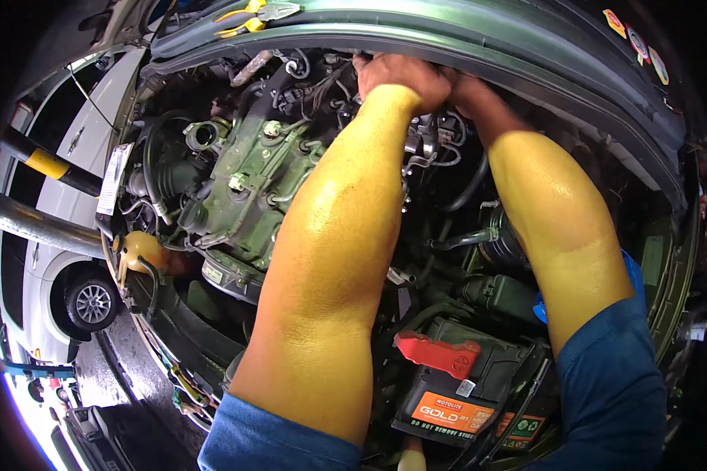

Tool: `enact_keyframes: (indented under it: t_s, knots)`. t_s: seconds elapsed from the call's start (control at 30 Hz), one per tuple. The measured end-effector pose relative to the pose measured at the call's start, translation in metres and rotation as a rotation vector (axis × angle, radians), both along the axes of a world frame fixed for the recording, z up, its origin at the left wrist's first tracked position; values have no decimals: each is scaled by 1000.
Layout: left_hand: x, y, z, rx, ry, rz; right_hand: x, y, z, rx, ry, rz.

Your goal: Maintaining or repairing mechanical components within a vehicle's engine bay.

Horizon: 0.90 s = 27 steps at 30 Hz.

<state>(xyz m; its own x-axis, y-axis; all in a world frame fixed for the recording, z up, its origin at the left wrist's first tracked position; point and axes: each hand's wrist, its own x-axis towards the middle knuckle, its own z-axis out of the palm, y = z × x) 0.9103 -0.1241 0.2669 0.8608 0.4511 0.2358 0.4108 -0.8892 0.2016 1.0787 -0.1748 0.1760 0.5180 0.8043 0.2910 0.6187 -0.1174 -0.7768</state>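
Note:
Both forearms reach over an engine (247, 184) to the back of the engine bay. My left hand (397, 77) is bent down among hoses and metal fittings (434, 147) under the dark cowl edge (448, 49), its fingers mostly hidden. My right hand (467, 93) is just right of it, in shadow and partly behind it, fingers out of sight; I cannot make out what either holds. Yellow-handled pliers (251, 16) lie on the cowl at the upper left. A battery (495, 369) with a red terminal cover (436, 353) sits below, between my arms.
A pale reservoir (141, 250) is at the bay's left side. Two round bars (47, 228) cross at the left, in front of a white car (90, 118). A blue object (632, 271) is behind my right arm. Several stickers (636, 43) are at the upper right.

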Motion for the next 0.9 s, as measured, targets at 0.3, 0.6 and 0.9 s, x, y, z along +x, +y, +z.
enact_keyframes:
  t_s: [0.3,0.6,0.9]
  knots:
    - [-1,-3,-4,36,-113,1,-2,-5,-1,18,95,-5]
    - [2,-1,-3,-3,-103,13,-4,-4,-4,40,149,-7]
    - [0,-2,-1,-13,-94,9,-7,-2,-5,52,158,4]
